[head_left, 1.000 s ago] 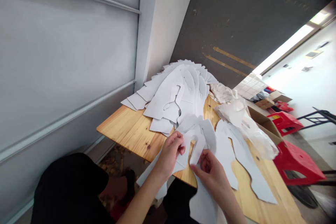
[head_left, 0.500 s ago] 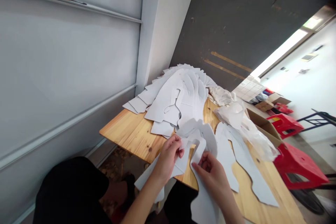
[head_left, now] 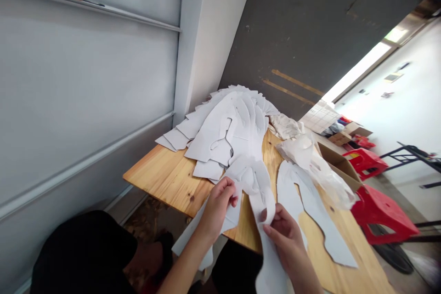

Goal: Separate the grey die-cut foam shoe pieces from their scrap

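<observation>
1. Item handled: a pale grey-white cut-out pattern piece [head_left: 253,179] of thin sheet stock, paper or card; the exact material cannot be confirmed. Its outline is curved and irregular. The sheet is limp, bowed and folded over between the hands. Whether the part trailing at the left hand belongs to the same piece cannot be determined.

2. Hands: both are grasping. The left hand [head_left: 217,206] is closed on the sheet with its fingers curled over it. The right hand [head_left: 285,243] pinches a narrow strip of the sheet between fingers and thumb, and the strip hangs down past the wrist.

3. Location: the piece lies partly on a pine table [head_left: 168,183] and partly over its near edge, held up at both hands.

4. Adjacent items: a fanned, overlapping stack of pattern pieces [head_left: 223,133] occupies the far end of the table, just beyond the held piece. Further flat pieces [head_left: 319,227] lie right of the right hand. Crumpled white material [head_left: 299,149] sits between them and the stack.

5. Edges and room: the near table edge runs beneath both hands. Bare wood shows between the hands and in a broad area left of the left hand. On the left stands a grey shutter [head_left: 86,101]. Beyond the table's right side are a cardboard box [head_left: 339,163] and red plastic stools [head_left: 382,213].
</observation>
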Available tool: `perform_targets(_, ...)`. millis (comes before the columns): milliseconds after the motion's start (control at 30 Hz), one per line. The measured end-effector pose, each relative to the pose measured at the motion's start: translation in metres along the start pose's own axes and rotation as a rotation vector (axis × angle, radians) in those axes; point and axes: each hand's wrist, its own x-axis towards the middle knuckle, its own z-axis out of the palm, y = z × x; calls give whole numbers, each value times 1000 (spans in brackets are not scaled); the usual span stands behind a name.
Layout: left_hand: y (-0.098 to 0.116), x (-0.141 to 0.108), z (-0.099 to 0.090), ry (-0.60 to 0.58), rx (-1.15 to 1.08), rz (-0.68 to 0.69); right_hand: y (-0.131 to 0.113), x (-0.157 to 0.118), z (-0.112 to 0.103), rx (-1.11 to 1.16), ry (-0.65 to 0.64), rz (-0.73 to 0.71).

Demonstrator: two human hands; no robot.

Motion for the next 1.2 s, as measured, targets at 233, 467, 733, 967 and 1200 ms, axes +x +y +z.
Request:
perform_targets(233, 3, -1, 3, 2, -6, 6, 2, -5, -6, 210, -106, -76)
perform_targets(467, 2, -1, 1, -29, 10, -10, 9, -10, -20, 108, 49, -155)
perform_targets(733, 0, 2, -1, -79, -31, -50, -5, -9, -27, 81, 50, -246)
perform_targets(967, 5, 1, 2, -78, -46, -63, -79, -21, -11, -770, -87, -645)
perform_targets(1200, 1, 2, 3, -17, -57, -91, -95, -31, 18, -1026, 89, -957)
